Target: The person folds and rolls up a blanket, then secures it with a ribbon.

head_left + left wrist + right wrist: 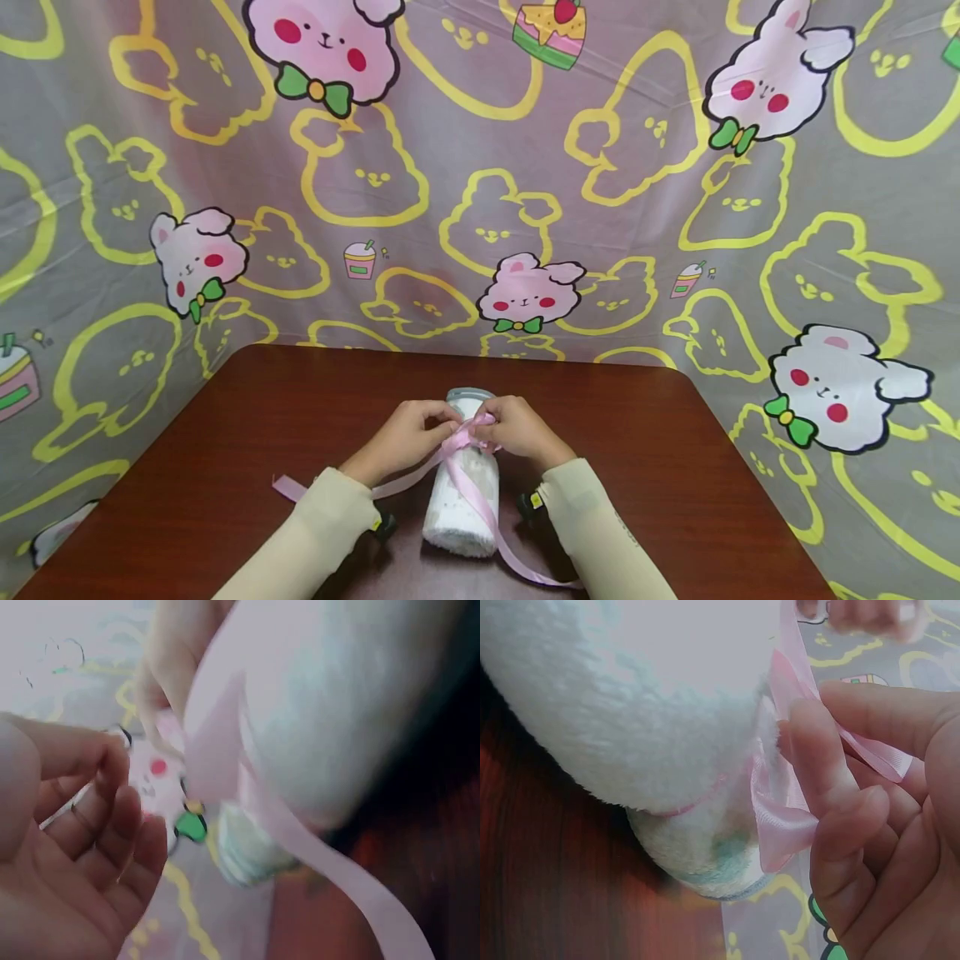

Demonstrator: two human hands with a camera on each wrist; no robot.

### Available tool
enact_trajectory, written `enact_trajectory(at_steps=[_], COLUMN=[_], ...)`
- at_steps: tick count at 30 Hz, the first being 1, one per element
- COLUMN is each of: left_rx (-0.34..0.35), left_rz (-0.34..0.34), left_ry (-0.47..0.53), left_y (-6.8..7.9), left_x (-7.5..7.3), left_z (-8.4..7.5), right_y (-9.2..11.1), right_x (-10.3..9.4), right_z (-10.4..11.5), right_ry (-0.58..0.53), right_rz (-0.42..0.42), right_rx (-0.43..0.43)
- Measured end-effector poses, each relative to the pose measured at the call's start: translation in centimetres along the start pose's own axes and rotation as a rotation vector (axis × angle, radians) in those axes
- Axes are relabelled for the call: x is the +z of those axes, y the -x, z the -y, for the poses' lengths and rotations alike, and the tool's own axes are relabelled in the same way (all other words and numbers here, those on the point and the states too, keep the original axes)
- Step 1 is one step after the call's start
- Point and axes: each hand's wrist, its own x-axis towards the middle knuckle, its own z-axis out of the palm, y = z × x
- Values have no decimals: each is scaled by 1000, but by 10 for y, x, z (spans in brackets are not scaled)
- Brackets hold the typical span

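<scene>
A white, fluffy rolled towel (463,500) lies on the table, its far end showing a grey-blue edge. Pink ribbon (467,483) goes round its upper part, with a bunched crossing near the hands. My right hand (525,429) pinches a loop of the ribbon (787,825) between its fingers, just above the roll. On the other side, my left hand (412,433) hovers close to the crossing. In the left wrist view its fingers (139,847) are loosely bent, and no ribbon shows between them. The fluffy pile of the towel (652,712) fills much of the right wrist view.
One ribbon tail (288,487) stretches left across the dark wooden table (247,417); another tail (525,571) runs down over the roll toward the right forearm. A patterned curtain (450,167) with bunny faces surrounds the table's back and sides. Both wrists wear dark camera straps (382,523).
</scene>
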Motion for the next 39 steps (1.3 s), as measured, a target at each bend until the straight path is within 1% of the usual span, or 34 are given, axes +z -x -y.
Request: enact_trajectory(at_steps=[2, 5, 7, 10, 12, 14, 18, 20, 22, 24, 28, 31, 35, 39], left_rx=[-67, -150, -192, -237, -252, -274, -310, -314, -323, -328, -311, -286, -283, -276], left_rz=[-37, -27, -2, 27, 48, 65, 120, 140, 154, 154, 152, 155, 152, 137], left_ry=[-25, -35, 2, 123, 231, 298, 307, 295, 288, 280, 281, 293, 289, 311], left_y=[0, 2, 3, 5, 5, 6, 10, 11, 10, 7, 2, -2, -5, -7], left_x=[-1, 1, 3, 7, 8, 8, 4, 4, 6, 9, 14, 16, 18, 21], left_z=[11, 26, 34, 41, 42, 39, 28, 26, 30, 35, 43, 42, 40, 38], right_y=[0, 1, 0, -1, -1, -1, -2, -2, -2, -2, -2, -2, -2, -3], right_x=[0, 0, 1, 2, 2, 2, 2, 1, 1, 0, -1, -1, 1, 2], right_z=[0, 1, 1, 1, 0, 0, 0, 0, 0, 1, 2, 3, 3, 2], right_ry=[-2, -2, -3, 9, 37, 63, 96, 95, 89, 89, 104, 98, 63, 43], right_rz=[2, -2, -6, -17, -31, -40, -51, -55, -62, -72, -81, -74, -59, -60], right_rx=[-2, 0, -1, -1, -9, -15, -28, -32, -33, -38, -34, -32, -28, -27])
